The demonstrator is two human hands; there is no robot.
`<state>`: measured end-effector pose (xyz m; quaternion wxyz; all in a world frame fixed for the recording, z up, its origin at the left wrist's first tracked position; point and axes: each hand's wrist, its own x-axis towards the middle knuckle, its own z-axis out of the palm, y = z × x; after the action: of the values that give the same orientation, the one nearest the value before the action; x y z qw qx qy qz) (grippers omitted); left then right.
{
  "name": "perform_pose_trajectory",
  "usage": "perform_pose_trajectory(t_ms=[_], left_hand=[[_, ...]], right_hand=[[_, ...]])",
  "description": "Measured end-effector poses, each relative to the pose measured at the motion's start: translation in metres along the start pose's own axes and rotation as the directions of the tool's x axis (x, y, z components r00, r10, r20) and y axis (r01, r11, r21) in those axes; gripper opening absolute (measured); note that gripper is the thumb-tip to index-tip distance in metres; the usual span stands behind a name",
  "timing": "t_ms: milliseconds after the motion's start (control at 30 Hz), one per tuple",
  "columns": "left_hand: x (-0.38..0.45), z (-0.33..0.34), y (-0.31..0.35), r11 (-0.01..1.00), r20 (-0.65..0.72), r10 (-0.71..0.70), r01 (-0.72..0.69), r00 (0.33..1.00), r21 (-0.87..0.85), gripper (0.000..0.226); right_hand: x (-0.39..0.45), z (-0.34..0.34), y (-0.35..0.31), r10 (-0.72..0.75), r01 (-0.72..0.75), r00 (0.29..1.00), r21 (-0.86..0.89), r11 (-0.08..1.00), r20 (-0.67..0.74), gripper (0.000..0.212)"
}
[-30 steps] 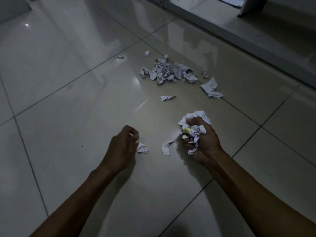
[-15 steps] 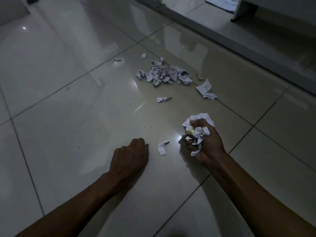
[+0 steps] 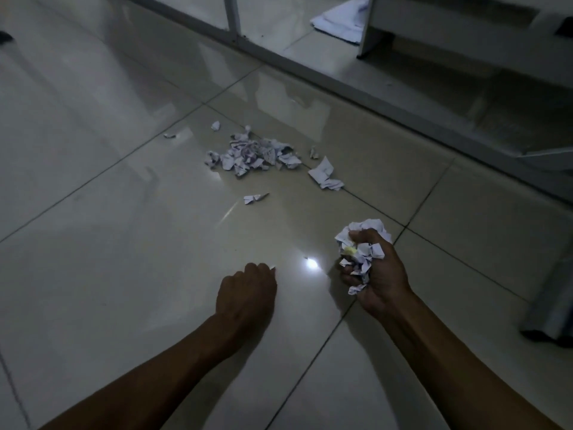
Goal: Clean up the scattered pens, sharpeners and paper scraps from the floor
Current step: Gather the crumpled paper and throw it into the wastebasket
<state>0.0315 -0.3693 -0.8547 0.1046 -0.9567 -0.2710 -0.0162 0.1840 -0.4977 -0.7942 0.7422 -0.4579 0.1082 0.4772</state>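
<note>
My right hand (image 3: 376, 276) grips a wad of crumpled white paper scraps (image 3: 361, 243) with a small yellow bit in it, just above the floor. My left hand (image 3: 248, 291) rests on the tile with its fingers curled, and a white tip of a paper scrap (image 3: 273, 267) peeks out at the fingertips. Farther off lies a pile of paper scraps (image 3: 251, 155). A larger torn piece (image 3: 324, 175) lies to the pile's right and a small folded scrap (image 3: 255, 198) lies in front of it. Tiny bits (image 3: 215, 125) lie behind the pile.
The floor is glossy pale tile (image 3: 124, 243) in dim light. A raised ledge (image 3: 372, 97) runs across the back, with a white furniture leg (image 3: 369, 35) and a white cloth (image 3: 341, 20) beyond it. A grey object (image 3: 552, 305) stands at the right edge.
My left hand has curled over the loose scrap that lay in front of it, and that scrap is off the floor. My right hand still holds its wad.
</note>
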Motion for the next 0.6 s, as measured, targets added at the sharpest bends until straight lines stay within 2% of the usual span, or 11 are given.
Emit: perform_pose_trajectory(t_ms=[67, 100, 133, 200, 267, 300, 333, 400, 433, 533, 600], left_hand=[[0.014, -0.014, 0.007, 0.992, 0.107, -0.088, 0.097, 0.990, -0.078, 0.027], [0.020, -0.019, 0.012, 0.973, 0.139, -0.114, 0.139, 0.984, -0.183, 0.028], [0.025, -0.020, 0.017, 0.924, 0.179, -0.064, 0.126, 0.982, -0.361, 0.033], [0.041, -0.032, 0.042, 0.707, 0.136, 0.062, 0.053, 0.989, -0.705, 0.046], [0.057, -0.060, 0.068, 0.438, 0.157, 0.065, 0.113, 0.985, -0.892, 0.057], [0.066, -0.075, 0.087, 0.256, 0.203, 0.085, 0.176, 0.975, -0.951, 0.059], [0.074, -0.091, 0.105, 0.084, 0.258, 0.109, 0.249, 0.960, -0.965, 0.057], [0.090, -0.125, 0.145, -0.103, 0.329, 0.166, 0.348, 0.930, -0.932, 0.049], [0.096, -0.141, 0.160, -0.144, 0.338, 0.188, 0.367, 0.922, -0.919, 0.046], [0.106, -0.188, 0.209, -0.215, 0.281, 0.277, 0.344, 0.919, -0.914, 0.040], [0.111, -0.218, 0.241, -0.263, 0.265, 0.344, 0.363, 0.901, -0.894, 0.038]], right_hand=[[-0.006, -0.010, -0.009, -0.009, 0.009, 0.999, -0.011, 1.000, -0.033, 0.032], [-0.009, -0.015, -0.014, -0.012, 0.011, 0.999, -0.028, 1.000, -0.038, 0.026], [-0.013, -0.018, -0.019, -0.006, 0.004, 0.999, -0.042, 0.999, -0.043, 0.025], [-0.026, -0.036, -0.035, -0.051, 0.049, 0.996, -0.025, 0.998, -0.074, 0.026], [-0.035, -0.048, -0.046, -0.078, 0.082, 0.991, 0.032, 0.996, -0.108, 0.032], [-0.042, -0.055, -0.054, -0.105, 0.115, 0.987, 0.078, 0.990, -0.121, 0.028], [-0.048, -0.060, -0.060, -0.144, 0.159, 0.982, 0.128, 0.979, -0.120, 0.021], [-0.063, -0.073, -0.078, -0.251, 0.277, 0.958, 0.221, 0.935, -0.137, 0.021], [-0.071, -0.078, -0.086, -0.284, 0.309, 0.950, 0.251, 0.918, -0.129, 0.024], [-0.106, -0.093, -0.118, -0.420, 0.423, 0.904, 0.323, 0.846, -0.083, 0.054], [-0.132, -0.107, -0.144, -0.523, 0.521, 0.849, 0.301, 0.799, -0.080, 0.060]])
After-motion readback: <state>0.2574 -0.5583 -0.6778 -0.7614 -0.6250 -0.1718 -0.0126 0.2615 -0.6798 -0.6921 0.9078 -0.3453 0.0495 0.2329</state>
